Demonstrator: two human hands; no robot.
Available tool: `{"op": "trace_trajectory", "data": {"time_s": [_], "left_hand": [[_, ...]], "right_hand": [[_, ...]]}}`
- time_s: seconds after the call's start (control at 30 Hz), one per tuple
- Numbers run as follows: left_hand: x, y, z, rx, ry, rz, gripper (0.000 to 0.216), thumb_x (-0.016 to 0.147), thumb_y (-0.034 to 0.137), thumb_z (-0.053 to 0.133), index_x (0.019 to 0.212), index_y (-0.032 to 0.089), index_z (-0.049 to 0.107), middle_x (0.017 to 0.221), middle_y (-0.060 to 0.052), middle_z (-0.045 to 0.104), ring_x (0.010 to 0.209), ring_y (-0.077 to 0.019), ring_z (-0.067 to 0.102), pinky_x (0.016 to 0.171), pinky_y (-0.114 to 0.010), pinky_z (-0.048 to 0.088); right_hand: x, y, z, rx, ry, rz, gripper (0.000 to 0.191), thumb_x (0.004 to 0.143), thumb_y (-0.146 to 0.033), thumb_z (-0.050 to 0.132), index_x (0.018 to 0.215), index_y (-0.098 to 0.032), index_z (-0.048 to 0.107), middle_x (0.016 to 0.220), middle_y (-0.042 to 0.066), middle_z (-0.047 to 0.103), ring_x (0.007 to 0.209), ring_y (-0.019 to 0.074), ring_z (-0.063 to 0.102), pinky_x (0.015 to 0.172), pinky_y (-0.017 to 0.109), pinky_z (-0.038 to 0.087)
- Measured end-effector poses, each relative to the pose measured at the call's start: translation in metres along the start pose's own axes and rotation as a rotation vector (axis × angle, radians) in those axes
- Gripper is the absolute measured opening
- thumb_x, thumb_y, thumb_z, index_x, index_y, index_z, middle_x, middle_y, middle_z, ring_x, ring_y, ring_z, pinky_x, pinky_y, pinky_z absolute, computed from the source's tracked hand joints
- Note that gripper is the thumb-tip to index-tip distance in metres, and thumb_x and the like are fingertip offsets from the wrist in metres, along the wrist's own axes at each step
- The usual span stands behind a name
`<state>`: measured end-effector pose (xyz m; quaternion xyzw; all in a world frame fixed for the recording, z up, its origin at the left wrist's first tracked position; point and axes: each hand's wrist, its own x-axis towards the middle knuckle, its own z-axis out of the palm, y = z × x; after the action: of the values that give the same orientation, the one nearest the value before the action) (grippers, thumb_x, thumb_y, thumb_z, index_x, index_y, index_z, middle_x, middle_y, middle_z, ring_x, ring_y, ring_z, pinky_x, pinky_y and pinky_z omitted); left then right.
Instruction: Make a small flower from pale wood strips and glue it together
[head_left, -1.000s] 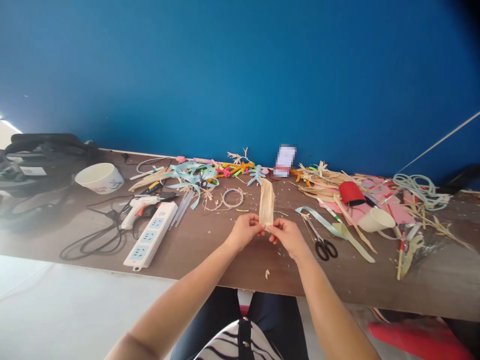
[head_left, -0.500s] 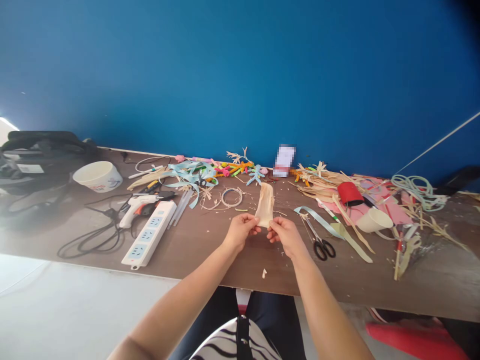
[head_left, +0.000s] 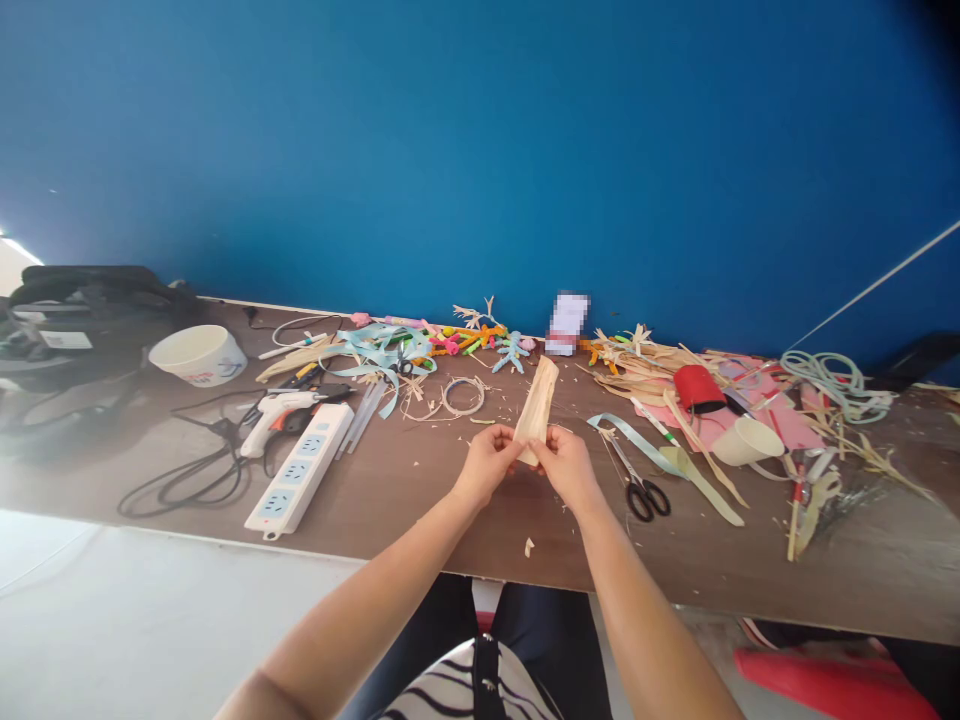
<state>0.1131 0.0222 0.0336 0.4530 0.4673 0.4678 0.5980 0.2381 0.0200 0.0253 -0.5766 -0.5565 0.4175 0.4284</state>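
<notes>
Some fingers (head_left: 501, 434) partly behind pale strip (head_left: 538, 402)

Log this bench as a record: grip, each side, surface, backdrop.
Grip: left hand and right hand both hold the near end of a pale husk-like strip
Left side: power strip, glue gun, white tub
Right side: black-handled scissors, red cylinder
Surface: brown table
Backdrop: blue wall
</notes>
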Motion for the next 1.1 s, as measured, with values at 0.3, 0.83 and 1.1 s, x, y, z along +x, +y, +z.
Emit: {"op": "trace_trajectory", "data": {"time_s": [0.3,0.83,1.1], "left_hand": [[-0.003,0.000,0.008,0.257,0.098,0.288,0.020,0.076,0.034,0.048,0.067,0.017,0.044,0.052,0.005,0.046,0.047,-0.0072,0.039,0.049,-0.018,0.030],[-0.004,-0.007,0.015,-0.029,0.104,0.153,0.021,0.078,0.039,0.044,0.078,0.018,0.044,0.051,0.006,0.042,0.041,-0.0058,0.035,0.042,-0.017,0.027],[0.005,0.017,0.008,0.040,-0.074,0.111,0.025,0.066,0.034,0.060,0.076,0.013,0.053,0.068,-0.002,0.055,0.058,-0.0102,0.049,0.053,-0.019,0.038]], "right_hand": [[-0.009,-0.014,0.006,0.161,0.115,0.043,0.025,0.069,-0.041,0.055,0.059,-0.019,0.047,0.046,-0.002,0.051,0.037,0.0110,0.046,0.034,0.020,0.034],[-0.004,-0.016,0.004,0.135,0.350,-0.078,0.021,0.074,-0.040,0.048,0.070,-0.020,0.047,0.057,-0.001,0.051,0.047,0.0120,0.046,0.043,0.022,0.039],[-0.020,-0.021,0.003,-0.046,0.249,-0.165,0.019,0.076,-0.038,0.048,0.070,-0.020,0.048,0.060,0.001,0.054,0.053,0.0138,0.050,0.048,0.023,0.039]]}}
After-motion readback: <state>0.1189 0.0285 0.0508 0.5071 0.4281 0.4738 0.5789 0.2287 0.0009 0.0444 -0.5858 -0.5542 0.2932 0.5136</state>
